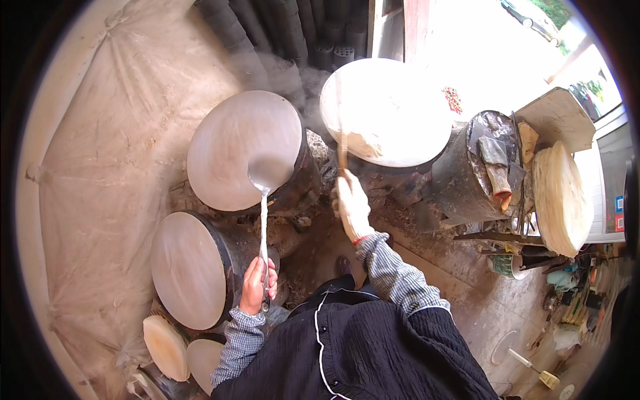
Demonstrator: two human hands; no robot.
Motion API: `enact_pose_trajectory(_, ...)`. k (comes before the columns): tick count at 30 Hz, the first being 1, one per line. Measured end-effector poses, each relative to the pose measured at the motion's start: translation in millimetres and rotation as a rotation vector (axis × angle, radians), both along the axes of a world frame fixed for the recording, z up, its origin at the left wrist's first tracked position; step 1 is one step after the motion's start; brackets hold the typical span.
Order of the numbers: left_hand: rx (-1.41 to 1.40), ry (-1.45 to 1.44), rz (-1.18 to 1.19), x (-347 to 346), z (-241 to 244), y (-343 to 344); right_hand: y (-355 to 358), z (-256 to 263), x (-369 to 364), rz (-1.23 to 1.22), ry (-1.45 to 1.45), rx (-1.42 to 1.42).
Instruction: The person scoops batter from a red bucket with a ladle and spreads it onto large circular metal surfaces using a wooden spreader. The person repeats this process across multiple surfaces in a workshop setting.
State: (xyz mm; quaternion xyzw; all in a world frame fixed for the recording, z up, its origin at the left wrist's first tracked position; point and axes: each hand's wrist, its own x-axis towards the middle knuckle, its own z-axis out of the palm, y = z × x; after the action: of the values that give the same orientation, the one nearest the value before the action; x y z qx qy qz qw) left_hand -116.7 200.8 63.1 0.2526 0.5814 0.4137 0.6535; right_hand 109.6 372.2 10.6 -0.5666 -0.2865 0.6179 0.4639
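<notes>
My left hand [259,282], bare, is closed around the handle of a metal ladle [264,225] coated with pale batter. The ladle's round bowl is over the right lower part of a round flat griddle [230,145]; whether it touches the surface I cannot tell. My right hand [351,202], in a whitish glove, grips a thin wooden stick [342,145] that reaches across the left part of a second round griddle [395,115]. That griddle is glaringly bright, with a pale, uneven layer near its lower edge.
Another round griddle [189,270] stands at the lower left, beside a stack of pale flatbreads [166,345]. To the right are a dark metal drum [455,175] with a brush and cloths on top, and a thick stack of thin flatbreads [562,200]. Cylindrical coal briquettes [344,56] stand behind.
</notes>
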Motion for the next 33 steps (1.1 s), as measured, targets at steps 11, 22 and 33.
enact_pose_trajectory(11, 0.026, -0.059, -0.012, -11.8, -9.8, -4.1, -46.7, 3.4, 78.2, -0.088, 0.133, -0.146)
enact_pose_trajectory(22, 0.067, -0.084, -0.102, 10.7, -5.7, 17.1, -52.5, -3.9, 105.5, -0.006, -0.109, -0.098)
enact_pose_trajectory(33, 0.072, -0.071, -0.166, 48.6, 3.6, 39.4, -64.7, -12.7, 152.1, 0.210, -0.527, 0.005)
